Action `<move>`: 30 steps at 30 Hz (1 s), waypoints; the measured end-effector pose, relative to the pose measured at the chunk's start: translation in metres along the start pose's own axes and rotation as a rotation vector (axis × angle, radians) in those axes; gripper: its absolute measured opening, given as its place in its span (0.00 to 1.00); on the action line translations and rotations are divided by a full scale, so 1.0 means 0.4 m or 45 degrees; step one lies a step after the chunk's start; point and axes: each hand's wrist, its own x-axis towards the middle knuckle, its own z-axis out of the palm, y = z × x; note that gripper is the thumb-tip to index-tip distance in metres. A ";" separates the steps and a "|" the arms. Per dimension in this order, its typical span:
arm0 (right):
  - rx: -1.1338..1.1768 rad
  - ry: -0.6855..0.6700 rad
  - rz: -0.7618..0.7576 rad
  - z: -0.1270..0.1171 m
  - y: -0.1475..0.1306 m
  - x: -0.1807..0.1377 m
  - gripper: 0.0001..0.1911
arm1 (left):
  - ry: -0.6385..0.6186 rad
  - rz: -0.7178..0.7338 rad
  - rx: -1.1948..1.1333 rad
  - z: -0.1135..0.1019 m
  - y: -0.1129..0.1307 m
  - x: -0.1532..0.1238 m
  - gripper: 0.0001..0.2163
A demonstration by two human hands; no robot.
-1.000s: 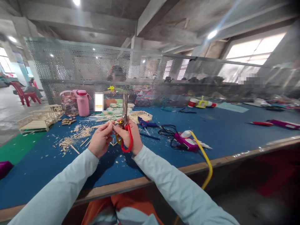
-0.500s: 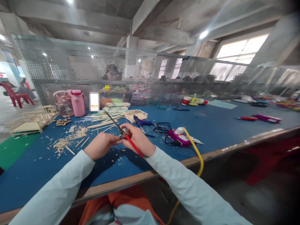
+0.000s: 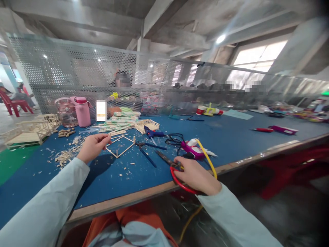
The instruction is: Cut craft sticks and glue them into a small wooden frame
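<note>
My right hand grips red-handled scissors low near the front edge of the blue table, blades pointing left and away. My left hand is raised over the table with fingers pinched on a thin wooden stick, held just left of a small square frame of wooden sticks lying on the table. Both arms wear pale blue sleeves.
Wood scraps litter the left side. A pink bottle, stick stacks and stick models stand behind. A purple glue gun with yellow cord, blue cutters and black cable lie centre. A person sits beyond the mesh screen.
My hands have parted: the right one swung the scissors down and right to the table's front edge, the left moved left with a stick. The stick frame now shows.
</note>
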 end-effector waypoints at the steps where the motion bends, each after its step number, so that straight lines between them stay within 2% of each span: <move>1: -0.036 0.006 -0.008 0.007 0.010 0.008 0.14 | 0.021 -0.021 0.002 0.000 -0.014 0.004 0.17; 6: -0.234 0.063 -0.153 0.038 0.009 0.089 0.13 | 0.132 -0.054 -0.073 0.012 -0.061 0.016 0.18; 9: -0.406 0.084 -0.204 0.021 -0.024 0.119 0.11 | 0.079 -0.134 -0.136 0.017 -0.075 0.016 0.19; 11: -0.411 0.162 -0.282 0.000 -0.064 0.125 0.12 | 0.026 -0.181 -0.173 0.020 -0.076 0.013 0.20; 14: -0.031 0.264 -0.542 -0.013 -0.157 0.140 0.13 | 0.037 -0.172 -0.257 0.032 -0.059 0.006 0.20; 17: 0.520 0.163 -0.709 0.011 -0.262 0.185 0.15 | 0.106 -0.071 -0.353 0.051 -0.017 0.000 0.18; 20: 0.935 0.020 -0.857 0.044 -0.330 0.240 0.17 | 0.078 0.029 -0.396 0.065 0.028 -0.003 0.16; 22: 1.061 -0.053 -0.908 0.058 -0.343 0.263 0.14 | 0.031 0.066 -0.368 0.068 0.045 -0.003 0.15; 26: 0.999 -0.056 -0.873 0.073 -0.324 0.272 0.11 | -0.070 0.143 -0.150 0.067 0.052 -0.001 0.12; 30: 1.095 -0.052 -0.757 0.092 -0.307 0.267 0.14 | -0.030 0.184 -0.002 0.075 0.051 -0.005 0.11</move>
